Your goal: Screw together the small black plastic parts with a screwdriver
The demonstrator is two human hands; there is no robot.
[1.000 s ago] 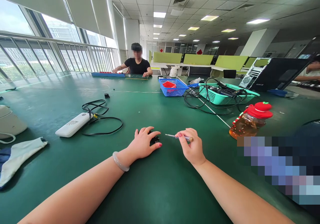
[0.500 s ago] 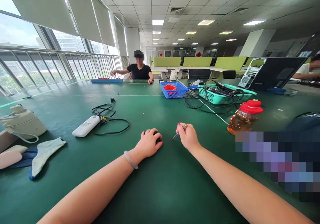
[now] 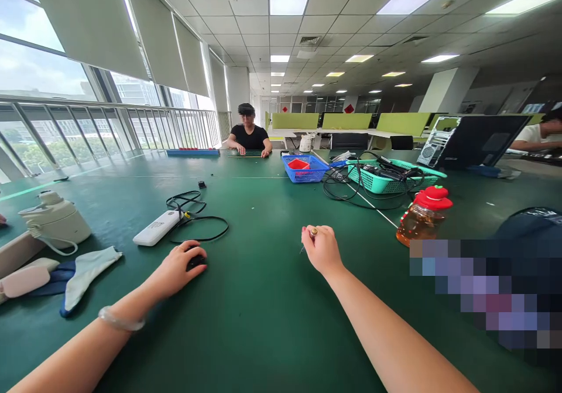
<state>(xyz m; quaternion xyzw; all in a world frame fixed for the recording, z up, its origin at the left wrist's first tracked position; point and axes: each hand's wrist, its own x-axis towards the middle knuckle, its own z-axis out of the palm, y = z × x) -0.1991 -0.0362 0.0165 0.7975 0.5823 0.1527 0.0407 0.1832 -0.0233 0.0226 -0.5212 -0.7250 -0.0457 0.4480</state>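
Observation:
My left hand (image 3: 175,270) is closed around a black computer mouse (image 3: 195,262), which shows between thumb and fingers over the green table (image 3: 263,323). In my right fist (image 3: 324,249) is a slim tool that looks like a small screwdriver (image 3: 314,232). Its round, gold-coloured end points up, and its thin tip slants down to the left, near the tabletop. The fingers hide most of its handle. A wide gap of bare tabletop lies between the two hands.
On the left lie a white power bank (image 3: 158,228) with a black cable, a cream bottle (image 3: 59,220) and a blue-and-white cloth (image 3: 90,273). Blue basket (image 3: 305,173), teal basket (image 3: 381,183) and red-lidded jar (image 3: 425,214) stand to the right. A person (image 3: 249,135) sits opposite.
My left hand has carried the mouse to the left, away from my right hand. The right fist has turned, so the tool stands more upright. The person opposite has drawn one arm in.

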